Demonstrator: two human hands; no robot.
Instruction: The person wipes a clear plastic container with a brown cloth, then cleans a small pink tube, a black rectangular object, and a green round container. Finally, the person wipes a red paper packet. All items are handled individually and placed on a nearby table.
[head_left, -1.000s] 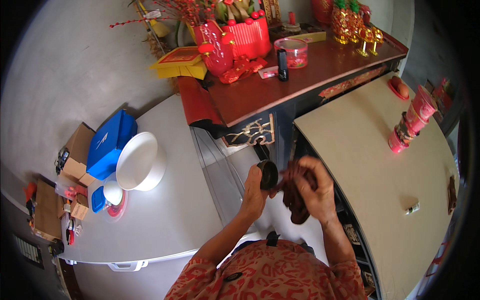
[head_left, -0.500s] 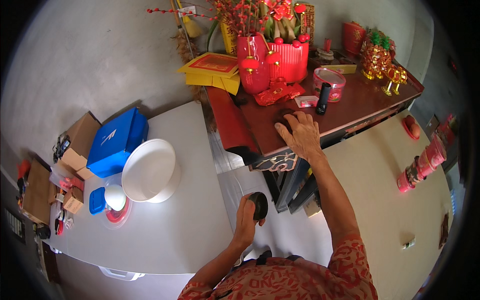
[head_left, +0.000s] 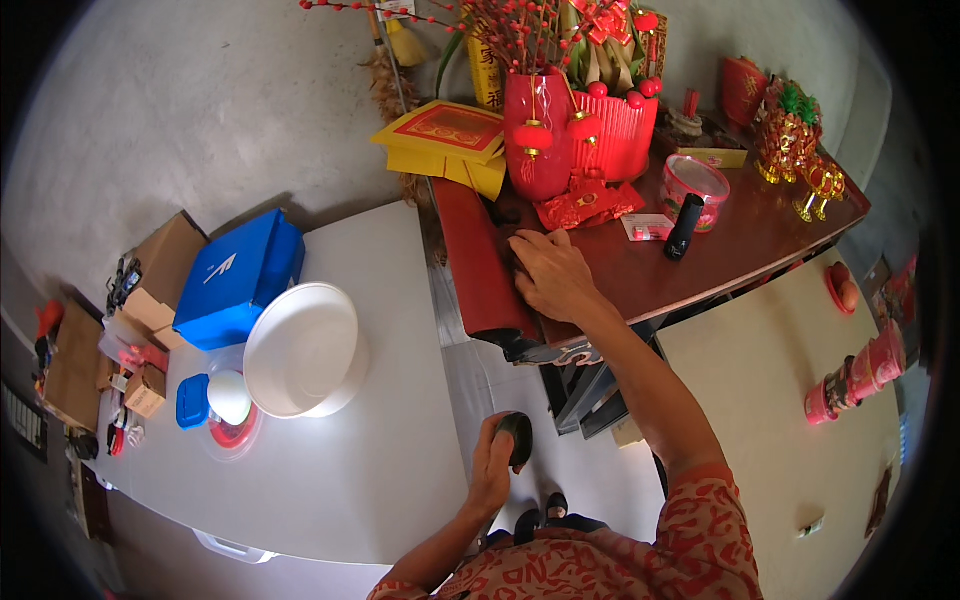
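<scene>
My left hand (head_left: 490,468) is wrapped round a small, dark, round bowl-like thing (head_left: 518,440), held low in the gap between the tables. My right hand (head_left: 556,278) rests near the left end of a dark red-brown wooden table (head_left: 645,272), its fingers bent down toward the raised red end piece (head_left: 476,265). A dark patch shows by the fingertips; what lies under them is hidden. Beyond that hand are a red packet (head_left: 590,205) and a glossy red vase (head_left: 538,165) with berry twigs. A black bottle (head_left: 684,228) stands to its right, beside a pink tub (head_left: 695,190).
Yellow paper packs (head_left: 445,150) overlap the wooden table's left end. On the white table (head_left: 400,460) stand a white basin (head_left: 305,350), a blue box (head_left: 240,275) and cardboard boxes. The beige table (head_left: 740,450) at right holds pink cups (head_left: 855,372) and a red dish (head_left: 842,290).
My right hand has slid left along the wooden table toward its raised end. The dark round thing seen at its fingertips before no longer shows clearly. My left hand keeps its hold, slightly lower.
</scene>
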